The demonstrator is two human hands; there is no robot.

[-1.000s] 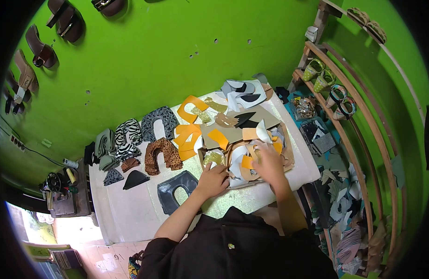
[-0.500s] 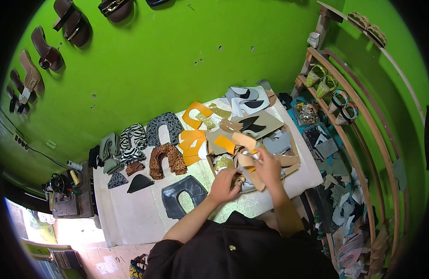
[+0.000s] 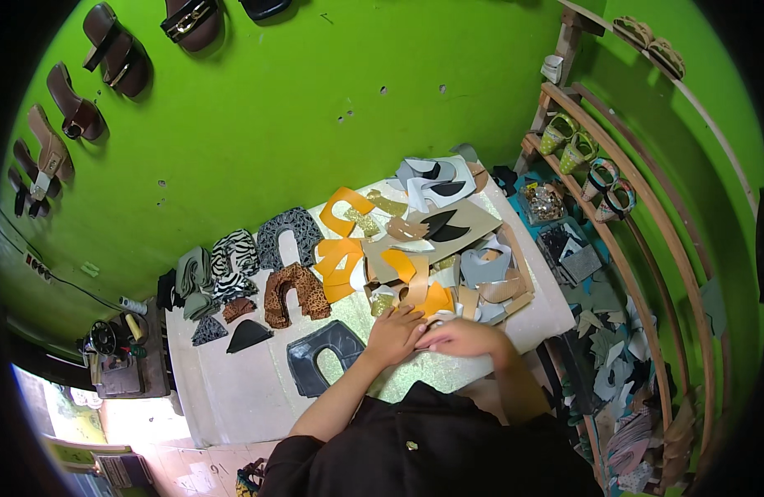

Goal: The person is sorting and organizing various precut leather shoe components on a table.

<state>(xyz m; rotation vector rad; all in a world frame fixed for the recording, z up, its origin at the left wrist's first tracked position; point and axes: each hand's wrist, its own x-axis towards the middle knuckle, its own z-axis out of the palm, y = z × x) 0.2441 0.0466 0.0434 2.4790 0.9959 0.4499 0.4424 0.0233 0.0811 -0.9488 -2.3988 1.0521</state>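
Observation:
My left hand (image 3: 395,335) rests at the near edge of a pile of cut shoe-upper pieces, its fingers stretched over the edge. Close beside it, my right hand (image 3: 466,338) bends inward, its fingers drawn together toward the left fingertips; what they hold, if anything, is hidden. Just beyond both hands lie an orange piece (image 3: 436,300), a tan strip (image 3: 417,280) and a gold glittery piece (image 3: 383,302). Further up the pile are a beige sheet (image 3: 473,222) with black pieces on it and a grey curved piece (image 3: 484,266).
Left of the pile lie a dark grey U-shaped piece (image 3: 301,362), a leopard-print stack (image 3: 277,308), zebra-print pieces (image 3: 234,251) and a black piece (image 3: 251,335) on the white table (image 3: 233,398). A wooden rack (image 3: 626,178) with sandals stands at the right.
My right hand has come down and left toward my left hand, no longer lifting tan pieces. The left fingers have straightened. The tan and orange pieces lie rearranged on the pile.

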